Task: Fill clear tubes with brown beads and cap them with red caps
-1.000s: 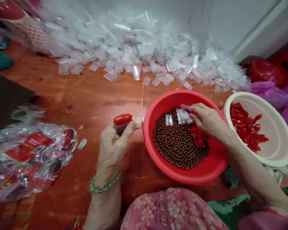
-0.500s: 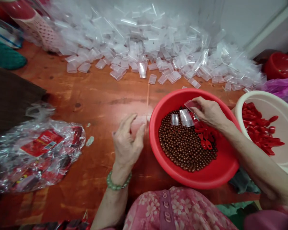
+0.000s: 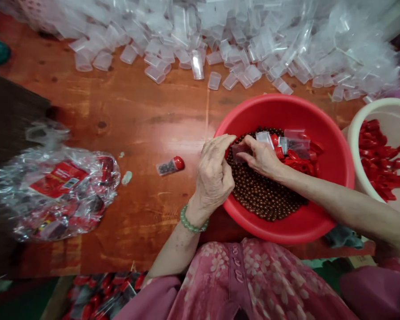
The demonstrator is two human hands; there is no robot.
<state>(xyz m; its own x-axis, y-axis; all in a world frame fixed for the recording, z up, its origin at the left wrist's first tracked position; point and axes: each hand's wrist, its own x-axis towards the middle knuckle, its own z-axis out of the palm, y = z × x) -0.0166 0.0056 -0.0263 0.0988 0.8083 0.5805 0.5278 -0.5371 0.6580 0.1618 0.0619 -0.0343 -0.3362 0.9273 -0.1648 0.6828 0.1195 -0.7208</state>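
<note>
Between the thumb and fingers of my right hand is a small clear plastic container, held low over brown beads or candy balls in the red basin. My left hand is cupped at the basin's left rim, fingers apart from the thumb; nothing shows in it, though its palm is hidden. Beside my right hand, more clear containers and red plastic caps lie on the balls. Left of my left hand, a filled container with a red cap lies on the table.
Many loose clear containers are heaped along the back. A white basin of red plastic pieces stands at the right. A crinkled clear bag lies at the left. Filled red-capped containers are below the table's front edge.
My left hand has moved right to the basin's rim. The filled container now lies on the table. My right hand has moved left with a clear container over the balls. The view has shifted.
</note>
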